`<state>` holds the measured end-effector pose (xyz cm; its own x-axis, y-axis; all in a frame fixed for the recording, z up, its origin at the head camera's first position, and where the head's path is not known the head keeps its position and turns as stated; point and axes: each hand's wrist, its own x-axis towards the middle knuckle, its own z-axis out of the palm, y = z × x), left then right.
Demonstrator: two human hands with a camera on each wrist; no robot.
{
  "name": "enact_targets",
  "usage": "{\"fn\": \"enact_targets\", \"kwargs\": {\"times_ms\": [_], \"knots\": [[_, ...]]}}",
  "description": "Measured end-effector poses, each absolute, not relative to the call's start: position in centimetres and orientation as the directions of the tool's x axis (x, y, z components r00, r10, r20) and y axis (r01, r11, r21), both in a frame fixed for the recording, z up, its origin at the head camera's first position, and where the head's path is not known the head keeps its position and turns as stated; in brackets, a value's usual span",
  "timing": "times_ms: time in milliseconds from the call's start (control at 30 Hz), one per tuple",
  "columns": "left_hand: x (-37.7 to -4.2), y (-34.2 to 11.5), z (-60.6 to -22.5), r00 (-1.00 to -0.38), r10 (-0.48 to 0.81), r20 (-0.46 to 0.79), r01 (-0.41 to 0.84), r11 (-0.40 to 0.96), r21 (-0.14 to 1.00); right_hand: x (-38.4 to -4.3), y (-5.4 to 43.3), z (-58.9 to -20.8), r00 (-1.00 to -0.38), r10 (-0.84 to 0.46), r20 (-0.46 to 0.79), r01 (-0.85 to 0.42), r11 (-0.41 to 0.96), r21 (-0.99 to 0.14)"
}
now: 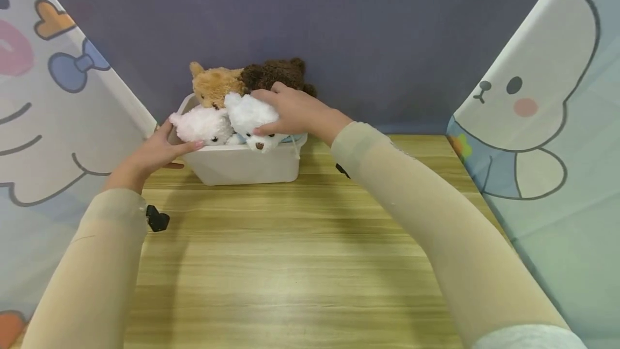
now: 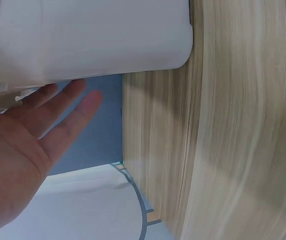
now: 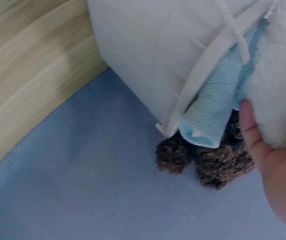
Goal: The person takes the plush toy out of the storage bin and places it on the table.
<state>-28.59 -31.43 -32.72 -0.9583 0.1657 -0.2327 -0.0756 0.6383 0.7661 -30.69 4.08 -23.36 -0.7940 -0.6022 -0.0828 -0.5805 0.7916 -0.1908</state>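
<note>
A white plastic bin point(image 1: 242, 167) holds several plush toys. My right hand point(image 1: 297, 111) grips the head of a white teddy bear point(image 1: 249, 114) at the bin's right front, with the thumb beside its face. In the right wrist view, that thumb presses into white fur. My left hand point(image 1: 157, 151) is at the bin's left end, its thumb near the front rim below a pale pink plush toy point(image 1: 201, 125). The left wrist view shows its fingers point(image 2: 65, 127) fairly straight along the bin's outer wall; the thumb is hidden there.
A tan plush toy point(image 1: 218, 85) and a dark brown one point(image 1: 278, 73) sit at the back of the bin. Light blue cloth point(image 3: 215, 100) hangs by its rim. The bin stands on a wood-grain table point(image 1: 290, 263) against a dark blue-grey backdrop point(image 1: 310, 26), between printed cartoon side panels point(image 1: 547, 230).
</note>
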Motion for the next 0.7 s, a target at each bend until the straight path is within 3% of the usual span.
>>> {"fn": "enact_targets", "kwargs": {"times_ms": [267,700], "knots": [[-29.1,-31.9,-32.8,-0.962,0.152,-0.226,-0.036,0.752,0.658,-30.6,6.2,-24.0,-0.768,-0.641,0.008,-0.614,0.732,-0.294],[-29.3,-31.9,-32.9,-0.961,0.163,-0.223,-0.029,0.743,0.669,-30.0,10.0,-21.8,-0.789,-0.567,0.235,-0.603,0.644,-0.471]]}}
